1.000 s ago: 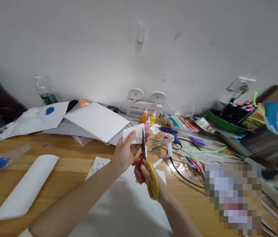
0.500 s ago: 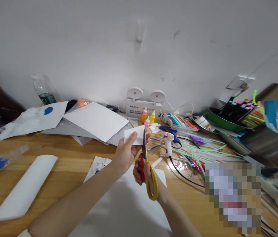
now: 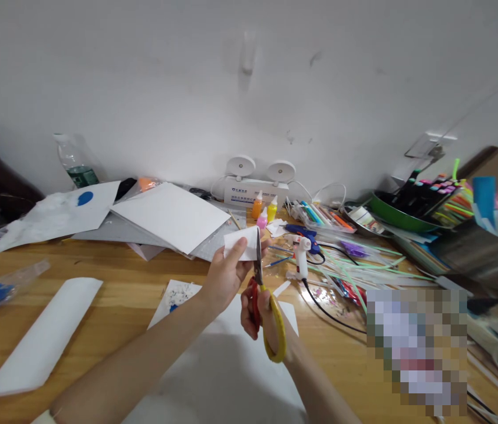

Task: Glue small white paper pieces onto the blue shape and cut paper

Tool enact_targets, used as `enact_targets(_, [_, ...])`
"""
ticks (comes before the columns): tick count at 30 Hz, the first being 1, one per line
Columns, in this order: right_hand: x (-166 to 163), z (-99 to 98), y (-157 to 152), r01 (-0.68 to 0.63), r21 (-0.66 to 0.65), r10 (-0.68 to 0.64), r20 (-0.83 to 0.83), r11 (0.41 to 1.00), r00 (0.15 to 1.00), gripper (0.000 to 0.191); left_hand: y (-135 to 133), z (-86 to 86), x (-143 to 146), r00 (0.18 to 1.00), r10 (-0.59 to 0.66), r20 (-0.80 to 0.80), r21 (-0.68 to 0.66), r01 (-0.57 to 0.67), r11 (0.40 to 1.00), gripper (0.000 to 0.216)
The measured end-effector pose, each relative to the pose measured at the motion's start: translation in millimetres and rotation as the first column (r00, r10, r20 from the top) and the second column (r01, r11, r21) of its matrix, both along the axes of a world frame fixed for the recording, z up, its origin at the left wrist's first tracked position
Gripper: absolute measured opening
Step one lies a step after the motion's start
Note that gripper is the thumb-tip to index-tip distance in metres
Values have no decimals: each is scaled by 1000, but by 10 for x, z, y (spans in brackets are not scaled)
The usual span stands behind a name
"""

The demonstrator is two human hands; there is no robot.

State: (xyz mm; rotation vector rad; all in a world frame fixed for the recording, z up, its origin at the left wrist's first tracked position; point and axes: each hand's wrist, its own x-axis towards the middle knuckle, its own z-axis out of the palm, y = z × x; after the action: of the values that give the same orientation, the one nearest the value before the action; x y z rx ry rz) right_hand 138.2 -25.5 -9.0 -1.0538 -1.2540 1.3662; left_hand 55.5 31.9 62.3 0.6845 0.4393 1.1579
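Observation:
A small piece of white paper (image 3: 238,240) is pinched in my left hand (image 3: 226,277), thumb on top and fingers partly hidden behind it. My right hand (image 3: 251,311) grips scissors (image 3: 274,338) with a red and a yellow handle loop. Their blades point away from me and lie along the right edge of the paper. Below both hands a large white sheet (image 3: 226,377) covers the table front. A smaller sheet with specks and a blue spot (image 3: 180,296) lies beside my left forearm.
A curled white sheet (image 3: 43,338) lies at the left. White boards (image 3: 171,215) rest at the back. Right of my hands are a white glue gun (image 3: 302,259) with a black cord, small paint bottles (image 3: 271,209), pipe cleaners and a green bowl (image 3: 401,213) of markers.
The handles of the scissors have shifted slightly down and to the right with my right hand. My left hand and the paper have barely moved.

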Motion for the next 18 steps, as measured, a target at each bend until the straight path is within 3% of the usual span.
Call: enact_targets(18, [11, 25, -50, 60, -123, -56, 40, 991, 998, 61, 16, -41, 10, 999, -11, 39, -14, 12, 1000, 27])
